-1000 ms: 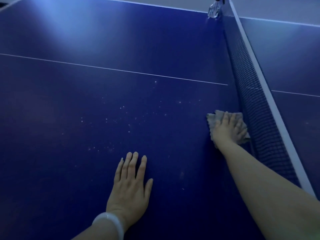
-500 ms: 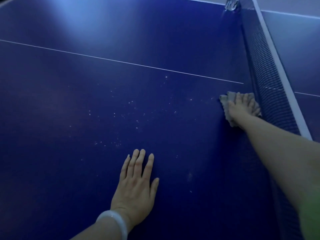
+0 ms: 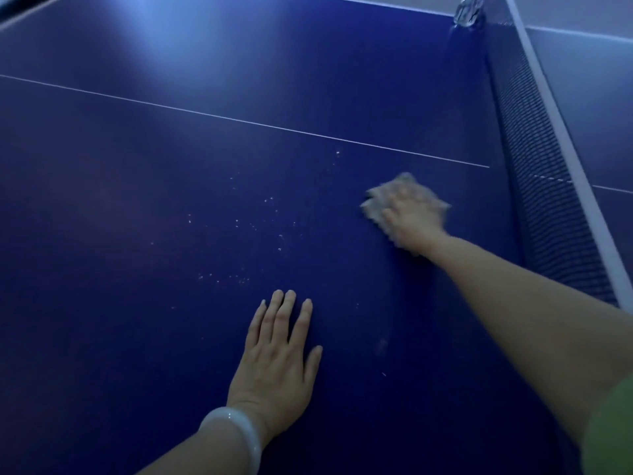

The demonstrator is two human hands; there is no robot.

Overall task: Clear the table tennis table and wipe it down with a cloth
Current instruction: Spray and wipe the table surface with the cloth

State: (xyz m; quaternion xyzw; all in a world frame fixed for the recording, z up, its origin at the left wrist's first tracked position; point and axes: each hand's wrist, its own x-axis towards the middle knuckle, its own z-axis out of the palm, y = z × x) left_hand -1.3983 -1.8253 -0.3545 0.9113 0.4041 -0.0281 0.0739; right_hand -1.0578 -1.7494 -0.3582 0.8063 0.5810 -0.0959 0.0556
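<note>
The dark blue table tennis table (image 3: 171,200) fills the view. A grey cloth (image 3: 375,204) lies on it, a short way left of the net, and my right hand (image 3: 412,214) presses flat on top of it; both are blurred by motion. My left hand (image 3: 277,358) rests flat on the table nearer to me, fingers straight and slightly spread, with a pale bangle on its wrist. Small white specks (image 3: 246,231) are scattered over the surface between the two hands and to the left.
The net (image 3: 544,186) with its white top band runs along the right side, and its metal clamp (image 3: 467,10) sits at the far end. A thin white centre line (image 3: 239,121) crosses the table.
My right hand has slid the cloth left, away from the net, toward the white specks. My left hand has stayed flat in the same spot.
</note>
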